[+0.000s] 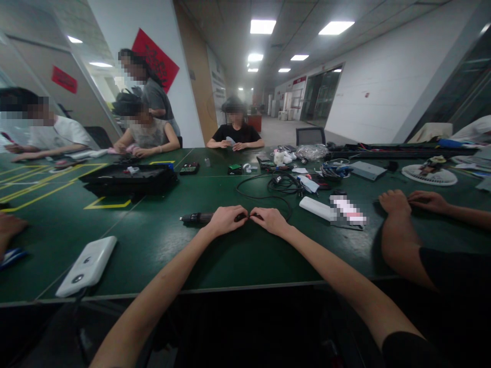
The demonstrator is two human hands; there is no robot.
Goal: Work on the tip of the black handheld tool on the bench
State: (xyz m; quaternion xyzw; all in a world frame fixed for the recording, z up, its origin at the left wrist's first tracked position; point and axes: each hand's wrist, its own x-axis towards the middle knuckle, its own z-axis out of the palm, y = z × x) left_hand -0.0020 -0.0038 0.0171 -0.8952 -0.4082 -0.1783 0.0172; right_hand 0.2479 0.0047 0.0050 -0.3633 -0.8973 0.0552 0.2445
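Note:
A dark electric screwdriver (200, 218) lies near the table's front, its bit end pointing left. My left hand (227, 220) is closed around its rear part. Fingertips of my right hand (270, 220) pinch together at the tool's tail end, almost meeting the left fingers. A black cord (264, 197) loops over the table behind my hands and runs down to the right hand. The join between cord and tool is too small and covered to make out.
A white power bank-like device (87, 266) sits at the front left, and a black tray (128, 179) farther back. Cables, circuit boards and a white box (317, 208) spread to the right. A co-worker's hands (395, 202) rest at the right; other people sit opposite.

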